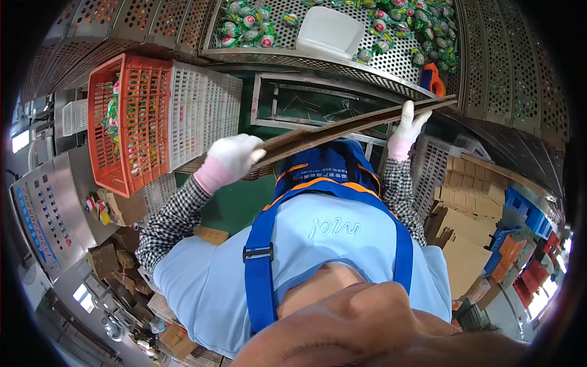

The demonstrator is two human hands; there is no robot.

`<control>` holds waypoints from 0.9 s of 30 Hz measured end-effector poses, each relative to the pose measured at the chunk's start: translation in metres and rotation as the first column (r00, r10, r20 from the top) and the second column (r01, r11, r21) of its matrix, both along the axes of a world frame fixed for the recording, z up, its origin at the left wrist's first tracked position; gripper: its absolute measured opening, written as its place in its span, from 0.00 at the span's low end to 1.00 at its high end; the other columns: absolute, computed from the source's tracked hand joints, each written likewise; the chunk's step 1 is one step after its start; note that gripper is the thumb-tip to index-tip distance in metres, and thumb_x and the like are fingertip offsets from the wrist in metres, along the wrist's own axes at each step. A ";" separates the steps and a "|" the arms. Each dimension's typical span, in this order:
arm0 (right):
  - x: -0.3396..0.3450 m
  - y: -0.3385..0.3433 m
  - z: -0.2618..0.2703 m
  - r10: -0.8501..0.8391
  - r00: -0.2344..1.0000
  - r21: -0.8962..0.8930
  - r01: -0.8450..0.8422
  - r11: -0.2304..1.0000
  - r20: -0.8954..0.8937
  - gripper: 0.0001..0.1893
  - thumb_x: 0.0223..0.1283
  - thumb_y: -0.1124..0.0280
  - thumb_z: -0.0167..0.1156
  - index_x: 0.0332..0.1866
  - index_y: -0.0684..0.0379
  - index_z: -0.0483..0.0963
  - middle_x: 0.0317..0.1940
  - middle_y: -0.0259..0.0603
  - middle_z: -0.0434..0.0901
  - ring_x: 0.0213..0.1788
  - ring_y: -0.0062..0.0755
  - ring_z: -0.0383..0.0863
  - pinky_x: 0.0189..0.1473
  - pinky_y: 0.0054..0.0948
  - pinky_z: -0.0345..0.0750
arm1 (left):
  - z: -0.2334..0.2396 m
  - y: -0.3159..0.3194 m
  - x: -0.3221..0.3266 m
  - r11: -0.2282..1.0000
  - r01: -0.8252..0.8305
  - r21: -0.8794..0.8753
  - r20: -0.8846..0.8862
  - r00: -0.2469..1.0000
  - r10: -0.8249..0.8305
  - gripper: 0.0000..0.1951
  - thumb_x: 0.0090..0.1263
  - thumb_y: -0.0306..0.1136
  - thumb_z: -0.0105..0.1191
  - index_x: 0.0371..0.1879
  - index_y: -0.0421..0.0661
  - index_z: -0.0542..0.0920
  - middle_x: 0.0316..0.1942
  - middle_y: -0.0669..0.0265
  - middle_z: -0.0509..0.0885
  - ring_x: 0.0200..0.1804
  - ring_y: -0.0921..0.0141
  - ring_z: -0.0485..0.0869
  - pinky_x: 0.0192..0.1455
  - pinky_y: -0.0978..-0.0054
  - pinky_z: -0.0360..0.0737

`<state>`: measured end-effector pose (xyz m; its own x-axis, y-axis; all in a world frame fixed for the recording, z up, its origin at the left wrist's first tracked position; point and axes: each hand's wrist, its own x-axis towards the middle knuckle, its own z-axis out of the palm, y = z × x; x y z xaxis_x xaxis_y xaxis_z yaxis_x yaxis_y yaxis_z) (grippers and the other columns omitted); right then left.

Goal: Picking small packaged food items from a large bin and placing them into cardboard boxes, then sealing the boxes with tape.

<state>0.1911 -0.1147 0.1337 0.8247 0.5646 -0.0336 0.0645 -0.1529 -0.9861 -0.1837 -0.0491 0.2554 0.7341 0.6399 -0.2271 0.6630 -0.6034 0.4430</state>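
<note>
My left hand (236, 158) and my right hand (408, 124), both in white gloves with pink cuffs, grip a folded-flat piece of corrugated cardboard (339, 130) by its two ends. The cardboard is held edge-up and slanted across the front of my blue apron. Beyond it, a perforated metal tray (293, 57) holds many green-wrapped, candy-like pieces (247, 25) and a white plastic scoop or tub (331, 31). An orange and blue tape dispenser (433, 80) lies in the tray's near right corner, close to the cardboard's far end.
At left, a red plastic crate (107, 133) with wrapped pieces stands against a white crate (202, 110). A metal frame (275, 123) is below the tray. Flattened cardboard (467, 234) is stacked at right, with a control panel (50, 215) far left.
</note>
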 end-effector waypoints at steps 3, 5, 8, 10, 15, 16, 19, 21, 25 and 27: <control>-0.008 -0.018 0.012 0.129 0.990 0.046 -0.132 0.990 0.061 0.44 0.63 0.67 0.60 0.76 0.67 0.40 0.73 0.51 0.53 0.72 0.38 0.57 0.73 0.30 0.53 | -0.006 0.010 -0.017 0.999 -0.019 0.038 0.029 0.999 0.018 0.09 0.67 0.36 0.56 0.35 0.42 0.80 0.27 0.55 0.81 0.33 0.55 0.82 0.36 0.62 0.79; -0.005 -0.027 0.022 0.150 0.988 0.098 -0.147 0.984 -0.027 0.43 0.56 0.78 0.59 0.75 0.67 0.44 0.69 0.49 0.59 0.67 0.35 0.63 0.71 0.30 0.57 | -0.011 0.013 -0.022 0.999 0.002 0.044 0.012 1.000 -0.002 0.10 0.68 0.36 0.55 0.34 0.42 0.80 0.26 0.54 0.81 0.32 0.54 0.82 0.35 0.61 0.78; 0.002 -0.045 0.049 0.231 0.969 0.021 -0.230 0.973 -0.085 0.37 0.52 0.80 0.58 0.70 0.70 0.54 0.60 0.47 0.68 0.59 0.34 0.69 0.66 0.29 0.63 | -0.011 0.021 -0.026 0.999 0.006 0.036 -0.031 1.000 -0.005 0.11 0.69 0.38 0.53 0.32 0.42 0.79 0.25 0.54 0.81 0.31 0.53 0.81 0.34 0.59 0.78; -0.001 -0.058 0.067 0.184 0.983 -0.021 -0.184 0.983 0.021 0.35 0.51 0.81 0.56 0.68 0.70 0.56 0.58 0.47 0.70 0.58 0.34 0.70 0.65 0.29 0.64 | -0.012 0.028 -0.022 0.999 0.000 0.043 -0.020 1.000 0.001 0.12 0.70 0.39 0.52 0.32 0.42 0.79 0.25 0.53 0.80 0.30 0.52 0.81 0.35 0.57 0.77; 0.020 -0.089 0.130 0.379 0.925 -0.255 -0.365 0.896 0.008 0.39 0.45 0.85 0.49 0.72 0.69 0.56 0.64 0.46 0.68 0.64 0.33 0.68 0.67 0.25 0.62 | -0.003 0.060 -0.016 0.904 -0.336 0.263 -0.028 0.934 0.356 0.16 0.73 0.43 0.49 0.28 0.43 0.77 0.24 0.50 0.80 0.29 0.51 0.81 0.33 0.56 0.77; 0.031 -0.097 0.136 0.465 0.885 -0.267 -0.444 0.855 0.018 0.40 0.44 0.85 0.48 0.72 0.68 0.55 0.64 0.46 0.68 0.65 0.33 0.68 0.67 0.25 0.61 | 0.001 0.067 -0.017 0.865 -0.472 0.171 0.173 0.879 0.445 0.17 0.74 0.42 0.49 0.27 0.41 0.77 0.22 0.48 0.78 0.27 0.49 0.79 0.30 0.57 0.75; 0.046 -0.099 0.148 0.654 0.757 -0.291 -0.626 0.723 -0.002 0.43 0.43 0.84 0.47 0.74 0.68 0.52 0.67 0.48 0.66 0.69 0.34 0.65 0.69 0.27 0.60 | 0.013 0.081 -0.018 0.811 -0.560 0.170 0.251 0.820 0.514 0.18 0.74 0.43 0.49 0.27 0.40 0.77 0.22 0.46 0.78 0.28 0.47 0.80 0.31 0.56 0.74; 0.054 -0.093 0.136 0.723 0.690 -0.301 -0.682 0.666 0.037 0.43 0.43 0.83 0.47 0.74 0.68 0.51 0.67 0.49 0.65 0.70 0.35 0.64 0.70 0.28 0.59 | -0.004 0.092 -0.009 0.755 -0.612 0.235 0.212 0.791 0.574 0.20 0.74 0.44 0.47 0.27 0.39 0.77 0.23 0.45 0.79 0.30 0.46 0.80 0.33 0.53 0.75; 0.066 -0.053 0.060 0.798 0.584 -0.183 -0.810 0.557 -0.152 0.44 0.46 0.77 0.50 0.76 0.65 0.46 0.73 0.50 0.55 0.75 0.38 0.54 0.72 0.30 0.54 | -0.066 0.111 0.006 0.606 -0.768 0.208 0.306 0.640 0.705 0.20 0.72 0.47 0.47 0.41 0.40 0.80 0.37 0.43 0.83 0.43 0.46 0.82 0.47 0.53 0.77; 0.059 -0.032 0.059 0.782 0.615 -0.077 -0.788 0.610 -0.098 0.46 0.47 0.76 0.52 0.76 0.65 0.43 0.74 0.51 0.53 0.75 0.39 0.53 0.73 0.31 0.53 | -0.078 0.103 0.024 0.554 -0.833 0.000 0.317 0.525 0.790 0.22 0.68 0.48 0.50 0.48 0.41 0.79 0.46 0.44 0.83 0.52 0.49 0.80 0.55 0.57 0.75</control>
<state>0.2505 -0.1463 0.1932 0.0624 0.9855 -0.1577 0.1610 -0.1659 -0.9729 -0.1601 0.0536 0.1770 -0.1074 0.9941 0.0176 0.7729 0.0723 0.6305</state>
